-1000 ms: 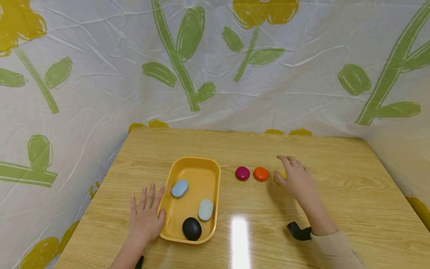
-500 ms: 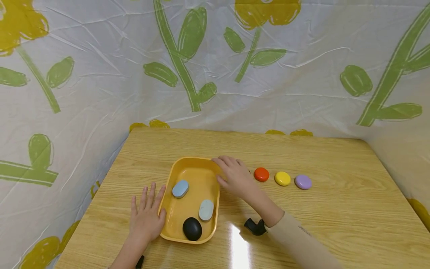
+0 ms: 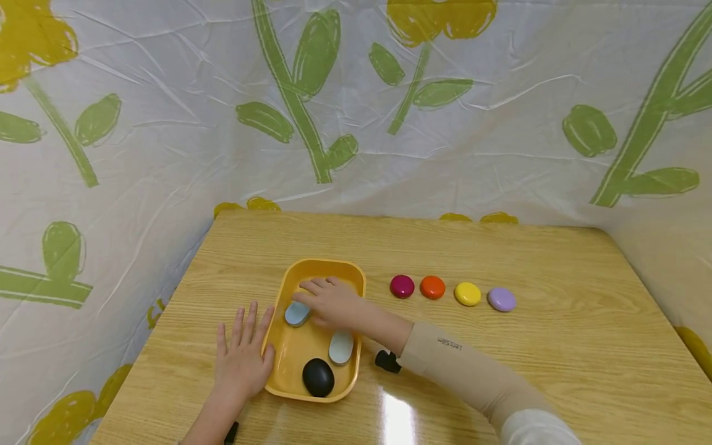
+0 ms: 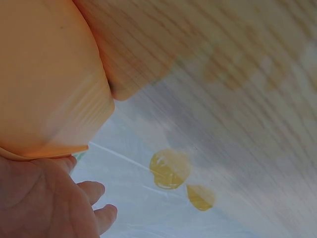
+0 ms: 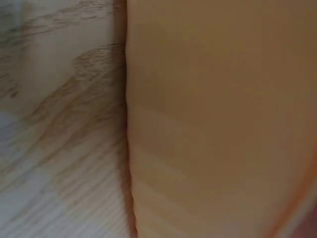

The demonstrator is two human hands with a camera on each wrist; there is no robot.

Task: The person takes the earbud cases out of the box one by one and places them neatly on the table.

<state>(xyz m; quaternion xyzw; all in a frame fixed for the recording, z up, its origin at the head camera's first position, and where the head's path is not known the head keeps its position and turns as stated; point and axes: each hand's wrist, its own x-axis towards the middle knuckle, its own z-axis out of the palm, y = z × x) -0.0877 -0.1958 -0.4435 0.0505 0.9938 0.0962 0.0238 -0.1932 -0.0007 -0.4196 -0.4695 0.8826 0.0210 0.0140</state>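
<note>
My right hand [image 3: 334, 304] reaches into the yellow-orange tray [image 3: 289, 364], fingers extended and relaxed at the far edge of a light-blue oval stone [image 3: 296, 316], partly covering it. Near the right wall lies a pale grey-green oval stone [image 3: 340, 350], and a round black stone [image 3: 318, 377] sits at the tray's near end. Spread out along the left rim, my left hand [image 3: 243, 361] rests with straight fingers; in the left wrist view its fingers [image 4: 91, 191] lie by the rim. Only the tray's outer wall [image 5: 213, 109] and tabletop fill most of the right wrist view.
Right of the tray, a row of glossy discs lies on the wooden table [image 3: 556, 346]: magenta [image 3: 402, 286], orange [image 3: 432, 287], yellow [image 3: 468, 294] and lilac [image 3: 502, 299]. A flower-printed cloth [image 3: 473, 142] stands behind the table.
My right hand has moved left from the yellow disc, past the magenta one and over the rim into the tray, uncovering the lilac disc. My left hand has stayed put.
</note>
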